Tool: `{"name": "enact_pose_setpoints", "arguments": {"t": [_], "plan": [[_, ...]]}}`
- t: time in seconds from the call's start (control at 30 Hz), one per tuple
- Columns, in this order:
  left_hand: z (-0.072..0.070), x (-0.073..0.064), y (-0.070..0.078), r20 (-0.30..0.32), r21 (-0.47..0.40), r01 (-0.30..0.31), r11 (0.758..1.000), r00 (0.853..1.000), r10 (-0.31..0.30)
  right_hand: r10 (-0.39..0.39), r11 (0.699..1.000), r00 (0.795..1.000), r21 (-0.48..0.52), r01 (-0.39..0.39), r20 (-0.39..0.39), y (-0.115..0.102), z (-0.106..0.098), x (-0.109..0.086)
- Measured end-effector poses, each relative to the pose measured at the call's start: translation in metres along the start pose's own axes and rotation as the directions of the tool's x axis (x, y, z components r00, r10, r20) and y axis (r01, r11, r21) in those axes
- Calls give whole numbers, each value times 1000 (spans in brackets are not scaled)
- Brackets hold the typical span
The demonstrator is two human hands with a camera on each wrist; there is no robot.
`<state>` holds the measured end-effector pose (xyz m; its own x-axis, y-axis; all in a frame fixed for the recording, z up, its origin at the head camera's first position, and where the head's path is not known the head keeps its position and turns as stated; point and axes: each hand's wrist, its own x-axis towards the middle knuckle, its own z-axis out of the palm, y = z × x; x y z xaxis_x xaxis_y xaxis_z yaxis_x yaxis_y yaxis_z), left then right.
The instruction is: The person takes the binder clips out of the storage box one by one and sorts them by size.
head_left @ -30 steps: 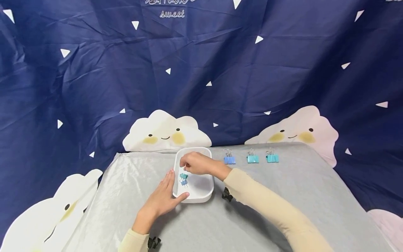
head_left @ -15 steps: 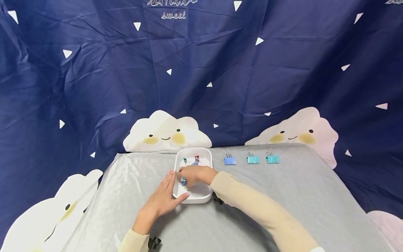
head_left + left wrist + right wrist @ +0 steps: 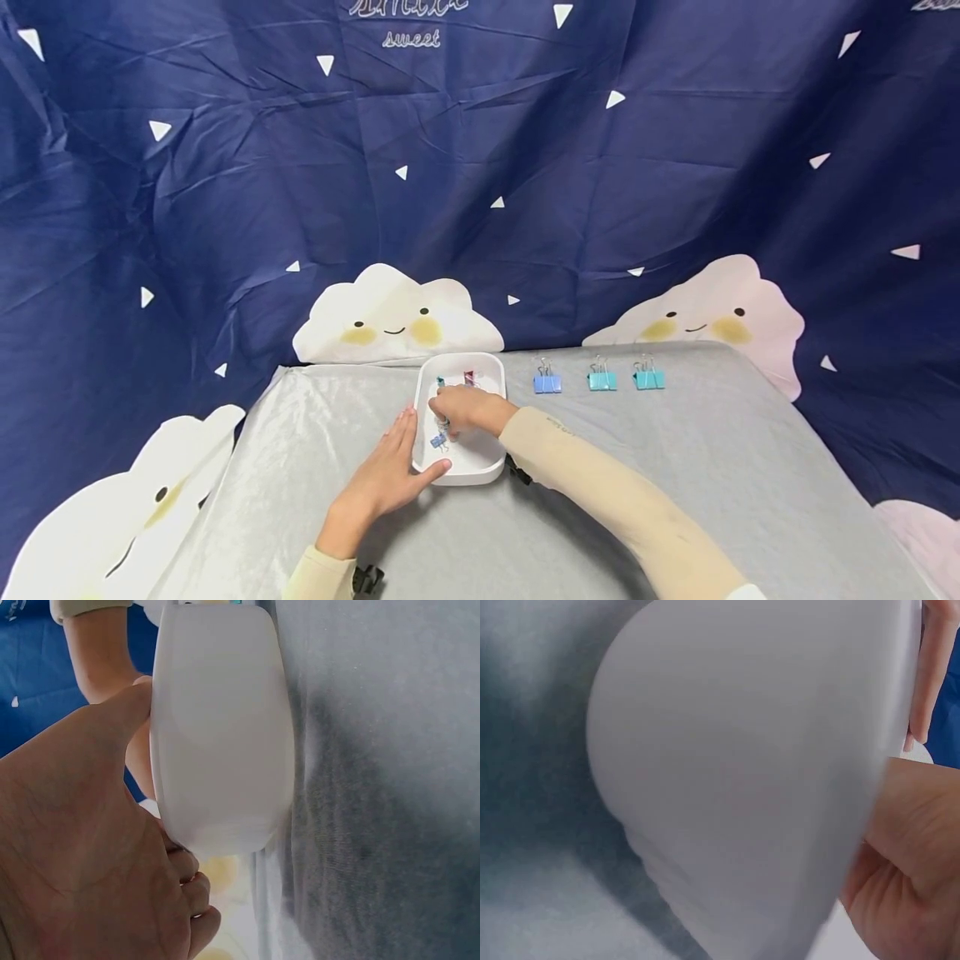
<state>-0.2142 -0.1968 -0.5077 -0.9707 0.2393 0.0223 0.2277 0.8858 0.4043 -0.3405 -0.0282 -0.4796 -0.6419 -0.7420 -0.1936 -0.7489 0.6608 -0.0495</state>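
Observation:
A white rectangular tub (image 3: pixel 480 477) stands on the grey cloth. My left hand (image 3: pixel 382 471) rests against its left side, fingers fairly straight along the wall and thumb over the near rim; the left wrist view shows the thumb (image 3: pixel 124 712) touching the rim. My right hand (image 3: pixel 468 408) is inside the tub, fingertips pinching a small binder clip mostly hidden by them; only silvery wire shows. Just below lies a small blue binder clip (image 3: pixel 438 441). Towards the tub's back are a teal binder clip (image 3: pixel 441 381) and a red one (image 3: pixel 469 377). The tub's wall hides the right fingertips in the right wrist view.
Right of the tub, a larger blue binder clip (image 3: pixel 547 383) and two teal ones, the nearer teal clip (image 3: pixel 602 380) and the farther teal clip (image 3: pixel 649 379), stand in a row. A dark blue curtain (image 3: pixel 480 167) with clouds hangs behind the table.
My right hand went from the tub's back part towards the clips near its front, then rose slightly away with one clip. The blue clip has shifted a little. My left hand stays put.

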Motion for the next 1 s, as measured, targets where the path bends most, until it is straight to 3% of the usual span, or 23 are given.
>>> {"name": "enact_pose_setpoints", "arguments": {"t": [0.2,0.4,0.73,1.0], "plan": [[-1,0,1,4,2,-1,1000,1000,1,-65,998,995,-23,63,-74,7,2,2],[-3,1,2,16,13,-9,1000,1000,8,-149,988,974,11,154,-171,11,0,0],[-6,-1,4,-8,57,-52,997,999,52,-147,986,965,40,159,-218,19,-4,-6],[-4,1,2,-8,75,-44,996,999,44,-170,978,936,64,199,-309,26,-13,-13]]}}
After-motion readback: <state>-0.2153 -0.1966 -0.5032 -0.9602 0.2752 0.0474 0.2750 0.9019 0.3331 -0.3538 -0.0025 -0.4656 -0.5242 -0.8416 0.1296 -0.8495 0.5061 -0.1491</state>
